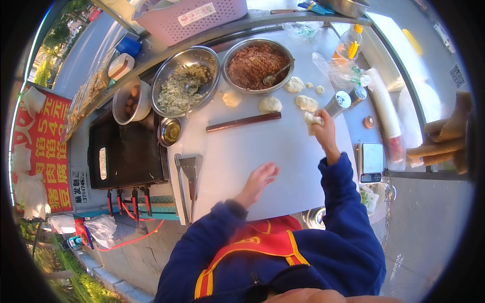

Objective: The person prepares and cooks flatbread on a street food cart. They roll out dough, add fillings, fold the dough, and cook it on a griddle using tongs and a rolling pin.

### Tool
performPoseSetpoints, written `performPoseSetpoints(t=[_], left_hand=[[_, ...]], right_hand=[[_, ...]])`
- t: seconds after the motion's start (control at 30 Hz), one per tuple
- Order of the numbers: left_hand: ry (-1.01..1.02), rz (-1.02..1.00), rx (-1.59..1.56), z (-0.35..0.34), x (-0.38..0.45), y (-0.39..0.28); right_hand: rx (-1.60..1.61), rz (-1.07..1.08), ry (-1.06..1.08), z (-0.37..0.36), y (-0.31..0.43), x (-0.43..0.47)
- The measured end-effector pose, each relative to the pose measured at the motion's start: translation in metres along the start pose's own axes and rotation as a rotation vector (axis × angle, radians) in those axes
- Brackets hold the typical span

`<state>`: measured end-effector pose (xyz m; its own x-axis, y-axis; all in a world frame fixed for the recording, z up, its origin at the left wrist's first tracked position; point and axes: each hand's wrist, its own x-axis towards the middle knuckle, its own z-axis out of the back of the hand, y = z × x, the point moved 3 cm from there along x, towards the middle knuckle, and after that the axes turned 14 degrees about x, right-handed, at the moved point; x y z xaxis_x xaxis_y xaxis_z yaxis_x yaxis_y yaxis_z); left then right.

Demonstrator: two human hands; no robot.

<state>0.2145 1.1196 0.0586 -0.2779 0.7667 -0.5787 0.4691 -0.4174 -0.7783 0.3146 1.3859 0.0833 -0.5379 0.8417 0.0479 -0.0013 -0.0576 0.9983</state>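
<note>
My right hand [325,127] grips a lump of dough [313,120] at the right side of the white work surface. My left hand [261,180] is over the near middle of the surface, slightly blurred, fingers apart and holding nothing. Beyond my hands lie several dough pieces, among them a round lump [270,105] touching or close to a dark wooden rolling pin [243,122]. Farther back stand a steel bowl of minced filling [257,64] with a spoon [278,72] and a steel bowl of chopped pale-green filling [182,87].
On the left is a black griddle [125,151] with a pale strip of food. Tongs [182,189] and a metal scraper [191,170] lie at the left edge, near a small oil bowl [170,131]. Shakers [338,103], stacked cups [382,102] and a digital scale [370,161] stand right.
</note>
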Motion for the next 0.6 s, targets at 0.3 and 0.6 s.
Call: performPoseSetpoints(t=[0.3, 0.6], left_hand=[[0.318, 0.206, -0.712, -0.078, 0.046, -0.027], [0.302, 0.104, -0.766, -0.079, 0.016, -0.029]], right_hand=[[-0.358, 0.402, 0.243, -0.058, 0.048, -0.122], [-0.218, 0.478, 0.433, -0.053, 0.064, -0.126]])
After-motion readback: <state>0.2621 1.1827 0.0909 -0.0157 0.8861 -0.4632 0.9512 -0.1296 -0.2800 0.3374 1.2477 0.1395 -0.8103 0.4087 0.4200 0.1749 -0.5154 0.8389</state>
